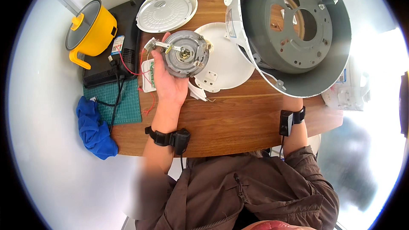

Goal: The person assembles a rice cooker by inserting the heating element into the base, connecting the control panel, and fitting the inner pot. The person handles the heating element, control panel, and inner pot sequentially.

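My left hand point(170, 86) is closed round a round metal heating plate point(185, 66), holding it above the table with its underside up. A metal bracket point(171, 46) and a small central fitting show on that underside. At the right stands a large rice cooker housing point(338, 66), tilted so that its grey inside faces me. Inside it is a metal bottom with a big round hole and smaller ones. My right hand point(292, 102) goes behind the housing's lower rim; only the wrist end shows and the fingers are hidden.
A white round cover point(232, 70) lies behind the heating plate, and a white lid point(166, 13) farther back. Left are a yellow pot point(97, 30), a black appliance point(130, 27), red wires, a small circuit board point(148, 74), a green mat point(130, 106) and a blue cloth point(93, 130).
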`<state>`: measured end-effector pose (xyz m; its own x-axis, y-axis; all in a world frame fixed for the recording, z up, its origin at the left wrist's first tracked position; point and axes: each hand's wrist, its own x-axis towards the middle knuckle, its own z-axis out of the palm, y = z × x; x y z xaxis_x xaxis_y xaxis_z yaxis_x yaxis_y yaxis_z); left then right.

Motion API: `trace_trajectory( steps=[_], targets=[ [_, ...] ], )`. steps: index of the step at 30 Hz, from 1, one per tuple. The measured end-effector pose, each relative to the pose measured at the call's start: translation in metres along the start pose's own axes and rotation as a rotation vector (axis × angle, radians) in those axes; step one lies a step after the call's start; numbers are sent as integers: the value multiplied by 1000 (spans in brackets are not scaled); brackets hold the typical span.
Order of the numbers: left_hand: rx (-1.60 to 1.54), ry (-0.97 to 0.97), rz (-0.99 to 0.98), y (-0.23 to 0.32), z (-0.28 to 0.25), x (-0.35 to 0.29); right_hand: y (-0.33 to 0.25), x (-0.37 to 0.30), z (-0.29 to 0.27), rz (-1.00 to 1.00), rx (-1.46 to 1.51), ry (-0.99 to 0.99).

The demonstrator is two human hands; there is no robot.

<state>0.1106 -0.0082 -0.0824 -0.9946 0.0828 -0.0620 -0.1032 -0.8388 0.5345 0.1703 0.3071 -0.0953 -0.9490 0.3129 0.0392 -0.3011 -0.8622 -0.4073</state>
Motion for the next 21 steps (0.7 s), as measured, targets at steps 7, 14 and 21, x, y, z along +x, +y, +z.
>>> trace_trajectory(
  steps=[7, 14, 21],
  targets=[
    [-148, -8, -139, 1, 4, -3, 6, -13, 1, 47, -3, 38],
    [-179, -48, -183, 4, 3, -6, 8, -15, 3, 85, -8, 51],
    [-197, -117, -190, 3, 7, -8, 8, -20, -1, 96, -8, 76]
  ],
)
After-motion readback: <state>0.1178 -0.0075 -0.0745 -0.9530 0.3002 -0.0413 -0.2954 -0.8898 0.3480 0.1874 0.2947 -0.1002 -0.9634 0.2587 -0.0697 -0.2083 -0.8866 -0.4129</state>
